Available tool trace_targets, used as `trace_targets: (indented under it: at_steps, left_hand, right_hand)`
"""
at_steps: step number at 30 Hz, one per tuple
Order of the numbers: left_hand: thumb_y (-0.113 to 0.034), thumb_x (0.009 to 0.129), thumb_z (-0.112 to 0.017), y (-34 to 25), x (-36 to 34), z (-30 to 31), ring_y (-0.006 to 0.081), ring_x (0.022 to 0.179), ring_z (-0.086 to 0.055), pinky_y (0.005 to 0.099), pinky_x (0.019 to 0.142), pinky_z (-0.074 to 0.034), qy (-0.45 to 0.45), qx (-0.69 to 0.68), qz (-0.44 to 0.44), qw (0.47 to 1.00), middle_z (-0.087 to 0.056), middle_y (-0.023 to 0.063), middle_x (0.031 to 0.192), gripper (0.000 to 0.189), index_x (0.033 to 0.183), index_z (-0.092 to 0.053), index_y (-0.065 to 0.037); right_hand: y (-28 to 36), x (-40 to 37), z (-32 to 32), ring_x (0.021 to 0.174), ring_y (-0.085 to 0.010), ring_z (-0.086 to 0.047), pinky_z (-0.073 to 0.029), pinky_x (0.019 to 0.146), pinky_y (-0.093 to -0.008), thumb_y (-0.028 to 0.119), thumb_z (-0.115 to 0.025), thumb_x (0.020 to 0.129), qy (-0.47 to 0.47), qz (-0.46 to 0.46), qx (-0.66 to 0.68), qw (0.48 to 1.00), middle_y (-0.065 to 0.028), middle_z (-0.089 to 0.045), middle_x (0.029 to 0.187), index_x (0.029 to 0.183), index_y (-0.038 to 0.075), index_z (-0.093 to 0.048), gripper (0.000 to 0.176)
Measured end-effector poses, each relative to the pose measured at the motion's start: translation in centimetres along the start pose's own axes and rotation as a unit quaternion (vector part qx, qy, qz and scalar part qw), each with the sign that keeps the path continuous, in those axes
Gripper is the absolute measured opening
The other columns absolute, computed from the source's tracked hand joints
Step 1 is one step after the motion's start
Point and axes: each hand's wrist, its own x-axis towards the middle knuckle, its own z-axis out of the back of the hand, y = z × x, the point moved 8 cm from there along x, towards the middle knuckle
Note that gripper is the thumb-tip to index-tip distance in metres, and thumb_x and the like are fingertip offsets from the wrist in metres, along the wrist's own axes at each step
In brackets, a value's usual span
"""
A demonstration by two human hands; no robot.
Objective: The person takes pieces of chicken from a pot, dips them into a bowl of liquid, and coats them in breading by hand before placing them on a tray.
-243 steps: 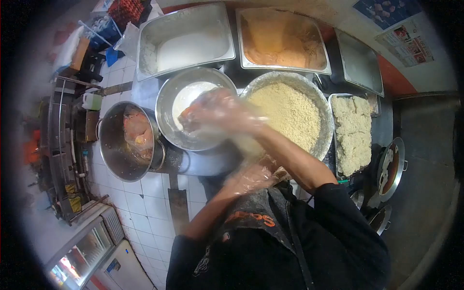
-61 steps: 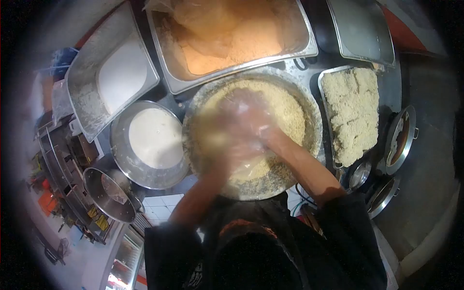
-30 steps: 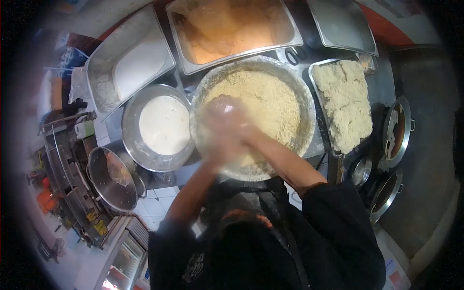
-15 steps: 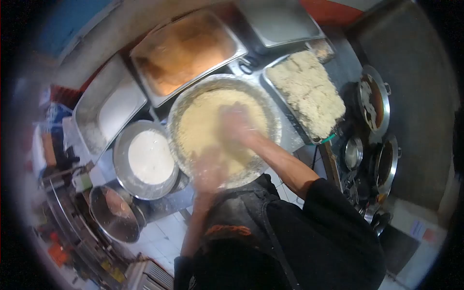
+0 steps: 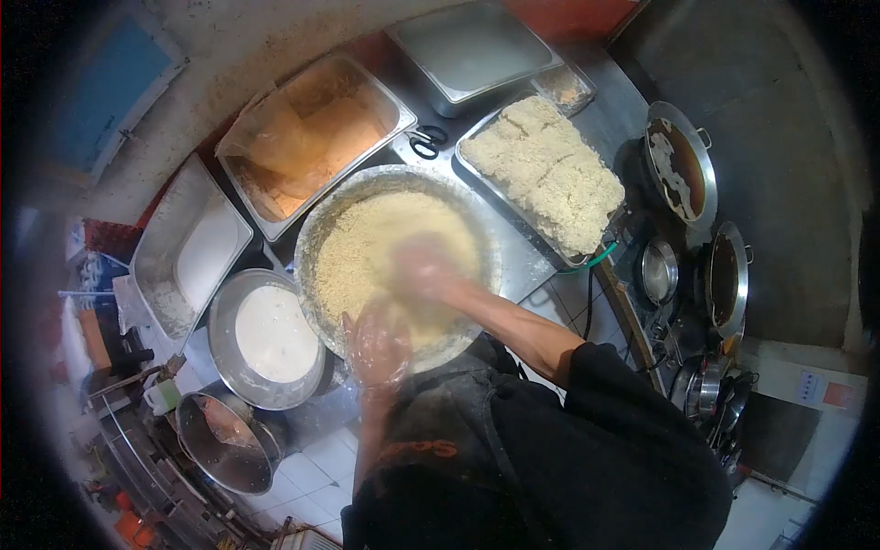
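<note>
Crumb bowl (image 5: 310, 240) stood at worktop's near edge; gloved left hand (image 5: 376, 344) lay spread open by its near rim; right hand (image 5: 426, 270) blurred in crumbs, grip untellable. Tray (image 5: 513, 213) toward right edge sat full of coated pieces (image 5: 545, 174): batch seemingly well advanced

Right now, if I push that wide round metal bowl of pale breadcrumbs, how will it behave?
The wide round metal bowl probably slides rather than tips: it looks broad and shallow on the smooth steel counter. Likely heavy, being nearly full of pale breadcrumbs. Those loose crumbs could shift and spill over the rim.
</note>
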Motion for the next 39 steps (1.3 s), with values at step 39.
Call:
trace_targets:
  at_steps: [39]
  left_hand:
    - [-0.014,0.094,-0.065,-0.3,1.3,1.1,0.0329,0.115,-0.065,0.0490,0.114,-0.041,-0.006,0.080,0.138,0.987,-0.068,0.0138,0.123,0.031,0.124,-0.063,-0.008]
  right_hand:
    - [-31.7,-19.8,32.4,0.093,-0.0185,-0.066,-0.052,0.086,-0.0318,0.012,-0.079,0.077,0.041,-0.435,0.340,0.833,-0.0069,-0.072,0.105,0.121,0.000,-0.067,0.046]
